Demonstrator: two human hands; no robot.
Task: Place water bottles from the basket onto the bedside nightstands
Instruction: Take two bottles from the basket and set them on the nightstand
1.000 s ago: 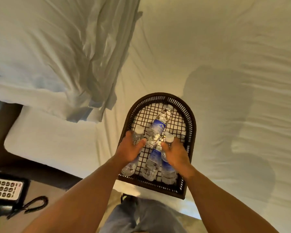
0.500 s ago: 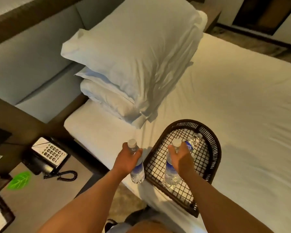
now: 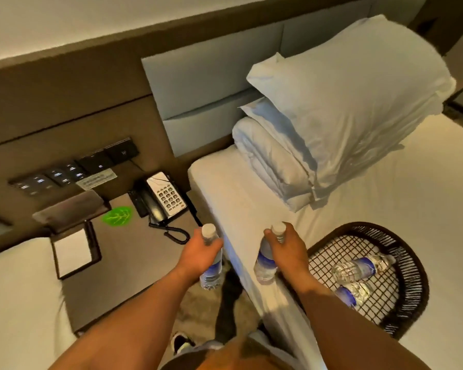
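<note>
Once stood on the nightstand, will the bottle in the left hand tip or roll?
The bottle is tall and narrow, so probably tippy if bumped. Round body: likely rolls once down, as those lying in the basket suggest.

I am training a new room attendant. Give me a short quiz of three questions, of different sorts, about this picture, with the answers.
1. True or false: each hand holds one upright water bottle.
2. How many bottles lie in the basket?
3. Which item stands on the nightstand nearest the bed? A) telephone B) notepad C) green leaf card

Key
1. True: the left hand grips the left bottle, the right hand the right bottle.
2. Two.
3. A, the telephone.
</note>
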